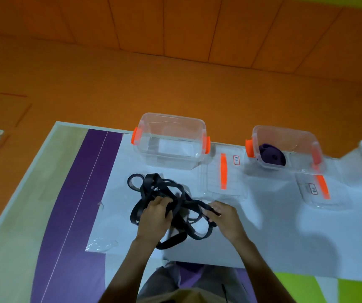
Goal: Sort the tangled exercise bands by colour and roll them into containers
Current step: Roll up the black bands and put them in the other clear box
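My left hand (157,217) and right hand (223,217) both clutch the black bands (153,186). The empty container (171,141) lies straight above in frame, nearer my left.

Orange floor (175,84), white sheet (285,226), purple stripe (77,193)

Both forearms (132,265) are bare from the lower edge of the view to the wrists, and the left hand (156,217) and right hand (224,217) are bare as well. Between the arms, at the bottom, is grey-brown cloth (167,278) with soft folds, paler and more tan toward the lower edge. A thin black cord (225,291) runs down over the cloth's right side.
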Demonstrator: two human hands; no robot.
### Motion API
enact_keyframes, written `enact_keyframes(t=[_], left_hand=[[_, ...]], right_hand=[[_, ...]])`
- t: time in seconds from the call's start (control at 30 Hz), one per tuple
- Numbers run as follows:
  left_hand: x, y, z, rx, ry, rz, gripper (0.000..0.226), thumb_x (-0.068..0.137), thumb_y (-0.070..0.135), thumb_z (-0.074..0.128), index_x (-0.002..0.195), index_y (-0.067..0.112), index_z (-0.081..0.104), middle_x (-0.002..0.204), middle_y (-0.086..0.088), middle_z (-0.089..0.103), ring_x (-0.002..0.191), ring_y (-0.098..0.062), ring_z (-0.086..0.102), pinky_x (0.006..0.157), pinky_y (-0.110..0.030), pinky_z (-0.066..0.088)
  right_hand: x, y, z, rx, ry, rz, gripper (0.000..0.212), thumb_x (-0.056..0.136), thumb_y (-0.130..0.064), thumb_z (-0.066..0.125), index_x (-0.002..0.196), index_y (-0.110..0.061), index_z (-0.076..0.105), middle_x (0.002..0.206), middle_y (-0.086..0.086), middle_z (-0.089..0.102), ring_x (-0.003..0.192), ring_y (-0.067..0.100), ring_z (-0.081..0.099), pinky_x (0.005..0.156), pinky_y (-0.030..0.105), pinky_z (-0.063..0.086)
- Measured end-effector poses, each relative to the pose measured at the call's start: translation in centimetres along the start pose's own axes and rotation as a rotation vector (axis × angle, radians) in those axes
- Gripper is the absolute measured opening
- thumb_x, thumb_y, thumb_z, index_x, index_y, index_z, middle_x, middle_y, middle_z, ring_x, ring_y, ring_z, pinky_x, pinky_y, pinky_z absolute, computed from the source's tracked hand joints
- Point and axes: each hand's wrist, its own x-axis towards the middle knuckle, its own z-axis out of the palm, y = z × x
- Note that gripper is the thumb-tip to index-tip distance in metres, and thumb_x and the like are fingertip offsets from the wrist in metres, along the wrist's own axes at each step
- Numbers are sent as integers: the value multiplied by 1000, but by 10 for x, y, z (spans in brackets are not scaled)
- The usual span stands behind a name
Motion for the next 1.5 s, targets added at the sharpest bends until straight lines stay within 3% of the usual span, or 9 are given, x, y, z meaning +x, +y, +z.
enact_keyframes(t=[0.2, 0.27, 0.4, 0.57, 0.77, 0.87, 0.97, 1.13, 1.5], left_hand=[[19, 67, -22, -455, -321, 239, 87, 84, 52, 80, 157, 41, 33, 151, 22, 47, 139, 1, 44, 115, -29, 39], [26, 82, -25, -503, -287, 260, 82, 81, 55, 82, 150, 43, 39, 135, 26, 58, 127, 2, 55, 114, -37, 42], [37, 98, -33, -386, -64, 237, 50, 85, 68, 70, 127, 45, 52, 114, 32, 64, 116, 2, 60, 126, -51, 9], [52, 95, -58, -210, 99, 247, 34, 106, 47, 41, 113, 28, 68, 106, 14, 71, 122, -10, 61, 127, -56, 4], [60, 111, -114, -414, 105, 293, 41, 109, 39, 43, 105, 17, 77, 111, 1, 74, 108, -13, 65, 103, -34, 47], [62, 130, -140, -695, -15, 156, 45, 110, 38, 42, 98, 10, 76, 104, -2, 77, 103, -9, 69, 100, -23, 48], [64, 144, -161, -911, -104, 91, 48, 110, 29, 40, 91, -4, 68, 105, -3, 79, 111, -9, 70, 110, -26, 41], [71, 137, -185, -1044, -66, 76, 40, 108, 35, 40, 86, 10, 62, 112, -11, 78, 118, -23, 70, 118, -40, 35], [78, 109, -218, -1405, 175, 7, 39, 114, 28, 36, 82, 12, 51, 99, -22, 77, 102, -36, 74, 105, -47, 51]], right_hand=[[-18, -84, -36, 129, 39, -238, 7, 93, -14, 78, 91, -20, 76, 90, -10, 69, 89, 13, 68, 78, 21, 51], [-21, -110, -50, 172, 76, -254, 16, 94, -11, 75, 89, -26, 74, 94, -13, 69, 94, 10, 68, 80, 18, 49], [-24, -152, -71, 258, 119, -346, 11, 97, -6, 69, 94, -15, 74, 98, -12, 71, 96, 9, 69, 84, 17, 48], [-22, -167, -70, 437, 128, -367, 15, 100, -13, 68, 114, -16, 74, 114, -4, 76, 113, 14, 70, 103, 36, 55], [0, -135, -46, 476, -29, -197, 97, 80, -50, 83, 158, -46, 26, 154, -24, 47, 148, -2, 37, 115, 27, 35], [14, -131, -22, 232, -204, -203, 88, 86, -49, 82, 153, -59, 27, 159, -34, 34, 152, -2, 26, 125, 39, 26], [21, -148, -4, 127, -235, -242, 56, 95, -48, 73, 135, -71, 41, 147, -33, 51, 140, -11, 41, 120, 33, 34], [30, -159, 5, 302, -148, -315, 16, 102, -26, 68, 116, -18, 65, 117, -7, 77, 120, 9, 68, 113, 45, 46], [18, -190, -23, 529, -47, -437, 9, 103, -9, 64, 106, -5, 71, 96, 11, 76, 97, 28, 74, 94, 43, 60]])
